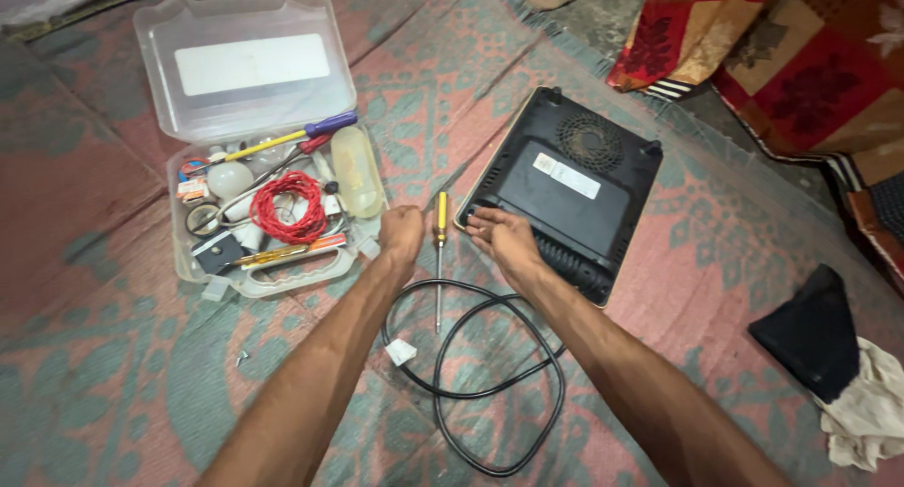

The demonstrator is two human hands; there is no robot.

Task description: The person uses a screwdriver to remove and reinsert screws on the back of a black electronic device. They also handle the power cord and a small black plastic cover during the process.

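Observation:
A black induction cooktop (pixel 565 190) lies upside down on the patterned mat, its vent grille and white label facing up. My right hand (pixel 504 237) rests with spread fingers on the cooktop's near left corner. My left hand (pixel 402 233) is curled into a loose fist just left of a yellow-handled screwdriver (pixel 439 251), which lies on the mat between the two hands. I cannot tell whether the fist holds anything small. The cooktop's black power cord (pixel 490 379) loops on the mat below my forearms.
An open clear plastic toolbox (pixel 254 120) at the left holds a red wire coil (pixel 287 207), screwdrivers, a bulb and small parts. A small screw (pixel 242 357) lies on the mat. Black and white cloths (pixel 829 346) lie at the right, with a red patterned quilt (pixel 782 54) behind.

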